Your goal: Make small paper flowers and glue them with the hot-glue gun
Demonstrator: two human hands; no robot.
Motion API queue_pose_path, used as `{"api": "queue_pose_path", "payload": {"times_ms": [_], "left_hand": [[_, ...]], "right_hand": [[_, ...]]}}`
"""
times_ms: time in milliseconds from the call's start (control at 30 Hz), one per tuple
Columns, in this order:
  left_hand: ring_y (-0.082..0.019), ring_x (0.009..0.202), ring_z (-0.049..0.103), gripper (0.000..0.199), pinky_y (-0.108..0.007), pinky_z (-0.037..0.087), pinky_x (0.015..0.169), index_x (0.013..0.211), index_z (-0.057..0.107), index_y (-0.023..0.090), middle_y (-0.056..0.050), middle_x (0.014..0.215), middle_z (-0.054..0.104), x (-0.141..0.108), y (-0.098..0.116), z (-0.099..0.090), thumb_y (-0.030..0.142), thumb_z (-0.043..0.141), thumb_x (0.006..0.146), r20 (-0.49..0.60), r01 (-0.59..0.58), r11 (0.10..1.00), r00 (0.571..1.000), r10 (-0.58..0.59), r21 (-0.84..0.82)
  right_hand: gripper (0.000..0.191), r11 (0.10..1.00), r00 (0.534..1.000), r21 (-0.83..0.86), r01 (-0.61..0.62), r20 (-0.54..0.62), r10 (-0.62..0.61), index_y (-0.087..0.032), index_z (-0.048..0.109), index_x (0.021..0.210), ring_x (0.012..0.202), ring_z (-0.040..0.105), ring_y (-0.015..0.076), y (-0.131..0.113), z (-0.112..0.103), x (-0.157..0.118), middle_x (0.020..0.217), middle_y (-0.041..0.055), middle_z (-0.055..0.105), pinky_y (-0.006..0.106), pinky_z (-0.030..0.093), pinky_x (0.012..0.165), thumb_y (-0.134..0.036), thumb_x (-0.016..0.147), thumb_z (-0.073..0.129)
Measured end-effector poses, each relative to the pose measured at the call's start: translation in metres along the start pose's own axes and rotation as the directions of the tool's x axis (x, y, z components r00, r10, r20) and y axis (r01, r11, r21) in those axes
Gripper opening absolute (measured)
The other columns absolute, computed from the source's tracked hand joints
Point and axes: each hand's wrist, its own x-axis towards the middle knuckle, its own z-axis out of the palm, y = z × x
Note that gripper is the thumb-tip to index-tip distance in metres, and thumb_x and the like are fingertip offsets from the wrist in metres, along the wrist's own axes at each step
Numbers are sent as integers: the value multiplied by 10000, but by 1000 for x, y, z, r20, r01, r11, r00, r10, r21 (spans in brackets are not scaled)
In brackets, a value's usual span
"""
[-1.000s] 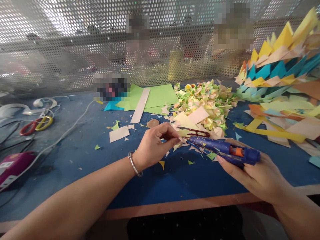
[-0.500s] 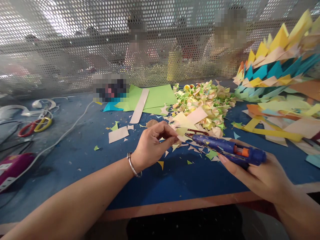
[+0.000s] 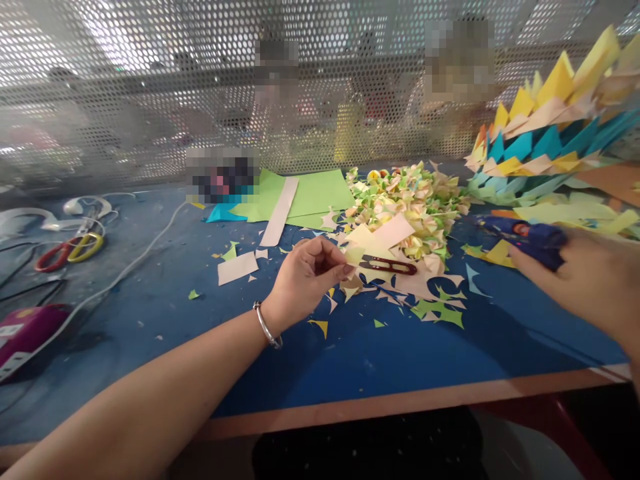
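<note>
My left hand (image 3: 313,277), with a silver bracelet at the wrist, pinches a small pale paper piece (image 3: 353,256) between thumb and fingertips. On the right, my right hand (image 3: 585,283) is wrapped round a blue glue gun (image 3: 525,235), blurred by motion, its nozzle pointing left. Dark red thread snips (image 3: 389,264) lie on paper just right of my left hand. Behind them rises a heap of small curled green and cream paper pieces (image 3: 410,200). Paper scraps (image 3: 443,310) are scattered over the blue table (image 3: 370,363).
Green sheets (image 3: 320,193) carry a pale strip (image 3: 280,210). Red and yellow scissors (image 3: 86,247), white cables and a purple box (image 3: 33,330) are at left. A layered folded-paper piece (image 3: 555,143) stands at back right. A perforated metal screen (image 3: 310,93) runs behind.
My right hand has moved right with the glue gun, away from my left hand, uncovering the thread snips and green scraps. My left hand has barely shifted and still pinches the paper.
</note>
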Motion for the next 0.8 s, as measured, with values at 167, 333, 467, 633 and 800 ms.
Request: {"api": "queue_pose_path", "payload": {"times_ms": [167, 333, 467, 633, 800], "left_hand": [[-106, 658, 629, 227, -252, 534, 632, 781, 540, 191, 10, 723, 614, -1, 1, 0, 267, 753, 767, -7, 30, 999, 1000, -30, -19], [-104, 637, 620, 239, -242, 520, 598, 780, 537, 188, 11, 707, 609, 0, -1, 0, 276, 760, 768, 6, 10, 1000, 1000, -10, 0], [-111, 627, 618, 231, -255, 527, 596, 780, 535, 187, 0, 699, 620, 0, -3, 0, 287, 743, 779, 19, 0, 1000, 1000, 0, 26], [-114, 612, 617, 225, -261, 525, 588, 774, 533, 192, 2, 678, 621, -1, 0, 2, 294, 733, 788, 24, -7, 998, 1000, 6, 67], [-106, 629, 614, 199, -246, 493, 571, 778, 531, 196, 9, 695, 620, -3, 0, 4, 261, 719, 790, 43, -22, 998, 999, 19, 57]], "right_hand": [[280, 974, 986, -192, 121, 141, -94, -124, 703, 944, 671, 658, 267, 11, 17, 11, 799, 179, 740, 337, 295, 535, -383, 887, 615], [289, 980, 931, -1, 201, 312, -191, -153, 707, 1013, 840, 703, 274, 20, 22, 13, 943, 159, 759, 357, 407, 639, -394, 885, 613], [372, 971, 924, 107, 212, 303, -235, -175, 724, 1001, 891, 701, 300, 31, 23, 17, 1062, 160, 748, 386, 455, 675, -493, 816, 669], [413, 868, 917, 386, 313, 113, -382, -222, 696, 1025, 695, 672, 215, -13, -4, 19, 856, 90, 721, 344, 485, 616, -589, 873, 585], [294, 644, 833, 666, 376, 61, -550, -203, 665, 1020, 725, 651, 177, -96, -30, 22, 917, 67, 700, 293, 488, 626, -468, 920, 588]]}}
